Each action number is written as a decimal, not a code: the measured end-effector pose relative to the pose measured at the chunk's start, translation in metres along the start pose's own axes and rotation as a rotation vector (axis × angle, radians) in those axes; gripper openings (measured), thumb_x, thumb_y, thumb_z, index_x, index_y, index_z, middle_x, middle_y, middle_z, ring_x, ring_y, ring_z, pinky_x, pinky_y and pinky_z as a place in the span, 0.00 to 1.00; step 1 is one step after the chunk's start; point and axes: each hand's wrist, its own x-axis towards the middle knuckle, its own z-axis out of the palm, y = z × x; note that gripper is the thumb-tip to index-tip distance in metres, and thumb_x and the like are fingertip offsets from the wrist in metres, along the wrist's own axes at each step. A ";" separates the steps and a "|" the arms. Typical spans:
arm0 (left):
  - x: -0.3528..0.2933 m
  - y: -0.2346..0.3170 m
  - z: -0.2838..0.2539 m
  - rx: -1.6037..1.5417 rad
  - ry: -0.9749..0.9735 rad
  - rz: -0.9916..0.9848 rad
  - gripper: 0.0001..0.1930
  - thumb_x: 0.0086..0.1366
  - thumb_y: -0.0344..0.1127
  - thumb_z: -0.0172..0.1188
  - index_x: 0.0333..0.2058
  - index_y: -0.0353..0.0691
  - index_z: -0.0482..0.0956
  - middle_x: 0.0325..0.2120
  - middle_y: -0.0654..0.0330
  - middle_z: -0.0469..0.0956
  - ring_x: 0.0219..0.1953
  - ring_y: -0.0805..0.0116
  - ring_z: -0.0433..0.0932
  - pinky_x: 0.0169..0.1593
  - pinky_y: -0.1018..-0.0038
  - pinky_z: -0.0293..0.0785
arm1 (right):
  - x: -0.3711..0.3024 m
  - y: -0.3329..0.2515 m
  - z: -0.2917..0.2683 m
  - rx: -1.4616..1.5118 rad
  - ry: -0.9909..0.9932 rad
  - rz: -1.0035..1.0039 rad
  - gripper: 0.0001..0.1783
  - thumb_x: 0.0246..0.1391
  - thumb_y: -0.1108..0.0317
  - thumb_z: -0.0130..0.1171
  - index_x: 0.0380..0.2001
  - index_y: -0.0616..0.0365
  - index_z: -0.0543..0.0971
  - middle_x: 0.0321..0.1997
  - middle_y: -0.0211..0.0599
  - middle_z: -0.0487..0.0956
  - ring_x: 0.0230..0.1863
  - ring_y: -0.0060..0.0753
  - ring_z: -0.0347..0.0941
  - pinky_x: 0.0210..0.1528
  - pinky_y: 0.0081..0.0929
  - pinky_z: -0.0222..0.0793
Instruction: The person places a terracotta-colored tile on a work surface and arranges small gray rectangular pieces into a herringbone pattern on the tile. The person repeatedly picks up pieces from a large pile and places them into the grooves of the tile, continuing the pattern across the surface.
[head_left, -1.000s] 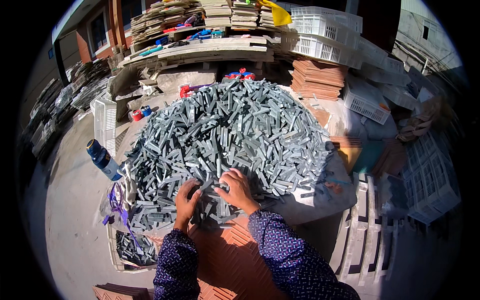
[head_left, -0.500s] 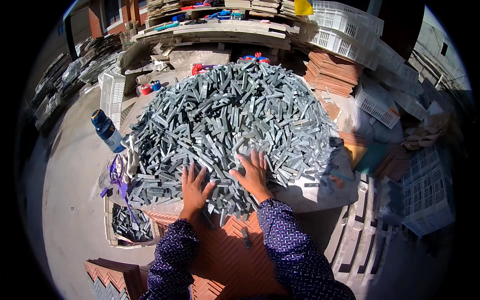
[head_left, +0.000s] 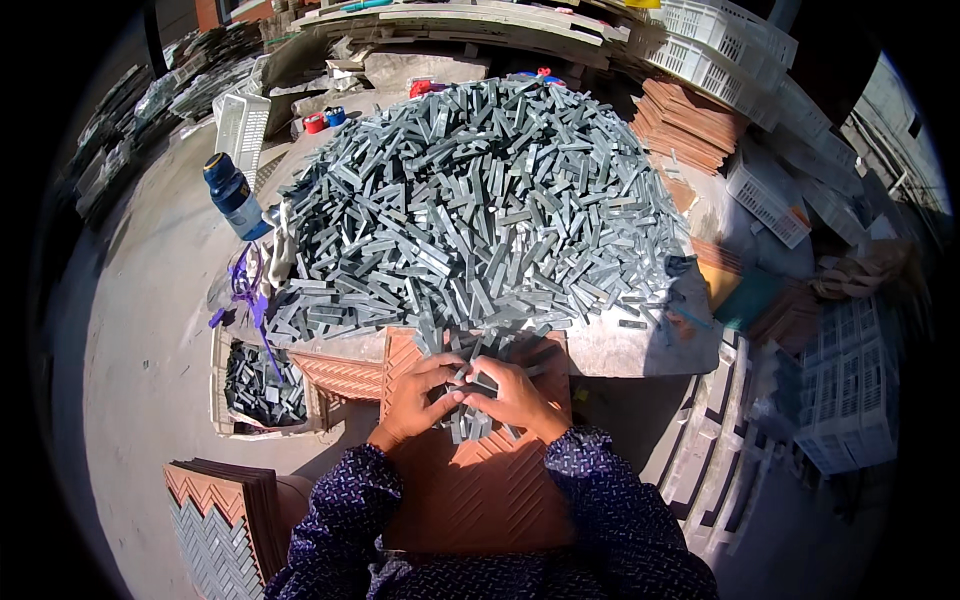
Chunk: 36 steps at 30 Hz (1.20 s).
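Both hands have pulled back off the big grey heap (head_left: 480, 200) since a moment ago, dragging a small batch of grey strips (head_left: 470, 385) onto the near orange herringbone tray (head_left: 470, 490). Left hand (head_left: 415, 400) and right hand (head_left: 515, 400) sit cupped together, fingertips pinching strips between them. Looks like the sorting-and-slotting step; next move probably needs single strips lined up with the grooves
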 end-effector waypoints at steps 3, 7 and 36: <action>-0.041 0.027 -0.003 0.101 -0.127 0.080 0.14 0.53 0.37 0.66 0.37 0.36 0.80 0.49 0.55 0.75 0.55 0.51 0.71 0.56 0.60 0.64 | -0.046 -0.026 0.018 -0.030 -0.031 0.001 0.17 0.44 0.68 0.66 0.38 0.59 0.75 0.37 0.45 0.77 0.39 0.52 0.76 0.40 0.36 0.71; -0.077 0.043 0.000 0.430 -0.159 0.115 0.22 0.56 0.42 0.63 0.49 0.43 0.77 0.57 0.57 0.69 0.64 0.52 0.59 0.65 0.49 0.49 | -0.088 -0.041 0.017 -0.425 0.037 -0.133 0.17 0.43 0.67 0.67 0.39 0.56 0.77 0.43 0.39 0.76 0.48 0.44 0.73 0.49 0.36 0.69; -0.075 0.015 0.022 0.786 -0.224 -0.151 0.28 0.59 0.47 0.58 0.57 0.44 0.71 0.64 0.54 0.57 0.69 0.52 0.46 0.64 0.40 0.47 | -0.041 0.004 0.055 -0.651 0.088 -0.015 0.27 0.50 0.73 0.58 0.55 0.54 0.71 0.62 0.45 0.66 0.66 0.50 0.57 0.65 0.43 0.55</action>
